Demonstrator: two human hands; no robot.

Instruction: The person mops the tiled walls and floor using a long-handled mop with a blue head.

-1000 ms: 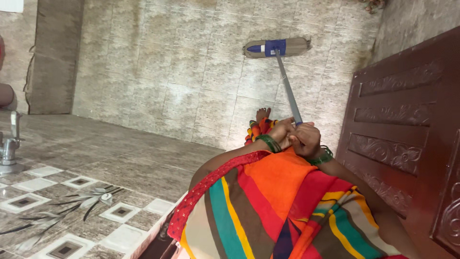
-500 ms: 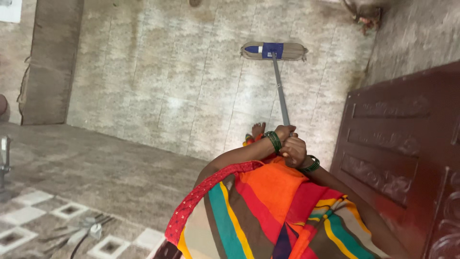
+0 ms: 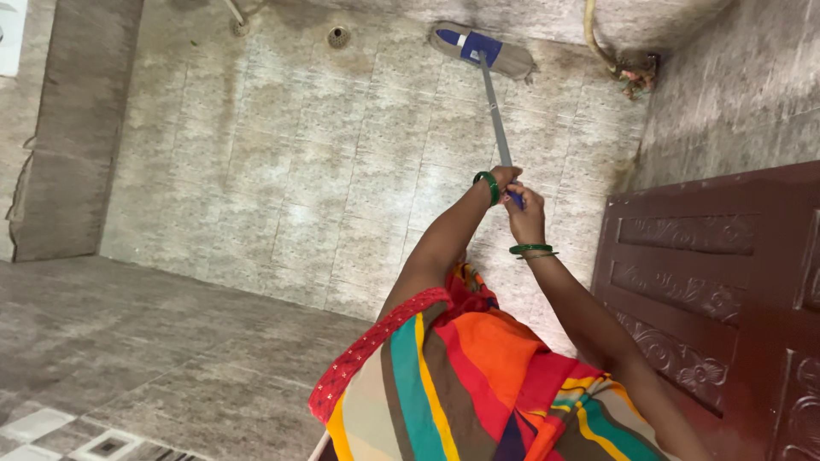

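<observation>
Both my hands grip the end of a grey mop handle (image 3: 495, 119), arms stretched out ahead of me. My left hand (image 3: 504, 177), with a green bangle at the wrist, is closed around the handle just above my right hand (image 3: 528, 218), which also wears green bangles. The flat mop head (image 3: 481, 49), beige with a blue bracket, lies on the beige tiled floor (image 3: 299, 171) far from me, close to the far wall. My striped, multicoloured garment (image 3: 478, 384) fills the lower middle of the view.
A carved dark red-brown door (image 3: 717, 282) stands on the right. A round floor drain (image 3: 339, 37) sits left of the mop head, and a hose (image 3: 598, 47) hangs near the corner on its right. Patterned tiles (image 3: 51, 427) show at the lower left.
My arms have stretched out and pushed the mop head away from me across the floor, toward the far wall. Both hands kept their grip on the handle.
</observation>
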